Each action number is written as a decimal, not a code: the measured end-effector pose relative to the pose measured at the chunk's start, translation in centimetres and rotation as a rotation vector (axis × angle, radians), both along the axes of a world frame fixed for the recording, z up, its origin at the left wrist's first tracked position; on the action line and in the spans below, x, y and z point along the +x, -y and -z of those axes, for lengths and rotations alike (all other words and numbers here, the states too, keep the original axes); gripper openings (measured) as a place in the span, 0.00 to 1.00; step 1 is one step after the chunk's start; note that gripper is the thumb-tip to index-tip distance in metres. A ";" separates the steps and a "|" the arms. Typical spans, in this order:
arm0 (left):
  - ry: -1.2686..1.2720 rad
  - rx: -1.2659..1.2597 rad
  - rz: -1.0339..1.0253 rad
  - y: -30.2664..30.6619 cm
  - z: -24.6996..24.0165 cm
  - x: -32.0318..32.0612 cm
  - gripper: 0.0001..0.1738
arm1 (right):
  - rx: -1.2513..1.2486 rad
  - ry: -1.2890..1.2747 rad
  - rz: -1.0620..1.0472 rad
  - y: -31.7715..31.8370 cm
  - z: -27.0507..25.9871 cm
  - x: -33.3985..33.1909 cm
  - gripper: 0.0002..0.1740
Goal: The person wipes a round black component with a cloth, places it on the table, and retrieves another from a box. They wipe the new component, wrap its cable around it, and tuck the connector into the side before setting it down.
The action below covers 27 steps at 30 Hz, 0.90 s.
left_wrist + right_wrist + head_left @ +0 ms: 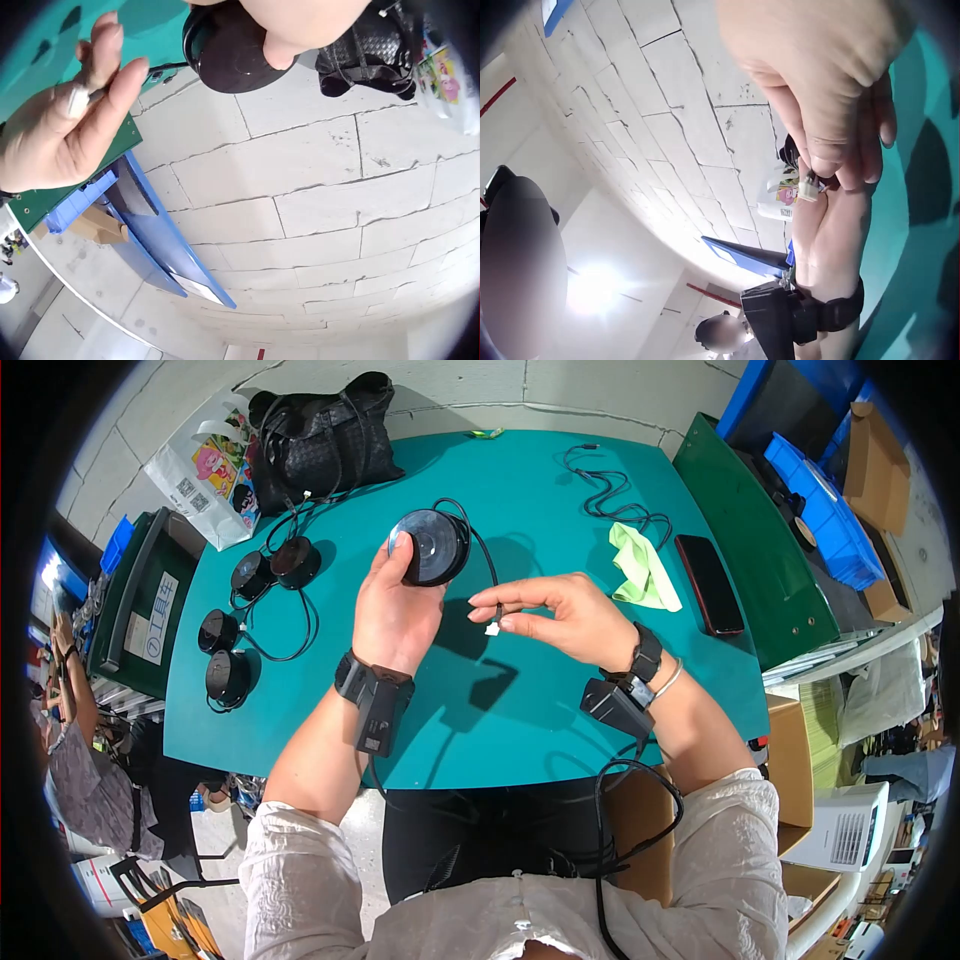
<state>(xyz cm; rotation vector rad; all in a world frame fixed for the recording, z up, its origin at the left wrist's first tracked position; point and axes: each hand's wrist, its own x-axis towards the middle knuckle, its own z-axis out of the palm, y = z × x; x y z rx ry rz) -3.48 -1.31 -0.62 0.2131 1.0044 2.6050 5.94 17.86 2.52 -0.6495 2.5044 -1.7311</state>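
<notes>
My left hand [398,618] grips a black round device [432,548] above the green table, thumb over its glossy face. A thin black cable [488,553] loops from the top of the device down to my right hand [565,618]. There the thumb and fingertips pinch the cable just above its small white plug [492,629]. From the right wrist view the plug [808,189] sticks out below the thumb. The left wrist view shows the device's dark smooth face [240,56] with a thumb tip at its edge.
Several similar black devices [228,678] with cables lie on the table's left side. A black woven bag [325,445] and a printed carrier bag [205,475] stand behind them. Toward the right are a coiled cable [607,490], a light green cloth [640,567], a phone [709,585] and a green bin [760,550].
</notes>
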 end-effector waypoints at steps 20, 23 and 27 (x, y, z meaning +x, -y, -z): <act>-0.060 0.090 0.009 0.4 -1.5 -0.3 0.21 | -0.247 -0.299 0.142 -1.1 0.0 0.0 0.08; -0.086 0.097 -0.023 0.4 -1.8 0.1 0.21 | 0.053 -0.425 0.139 0.2 -0.4 0.5 0.08; -0.131 -0.006 -0.090 0.1 -1.7 0.9 0.22 | 0.142 -0.454 0.102 0.9 -0.7 0.9 0.11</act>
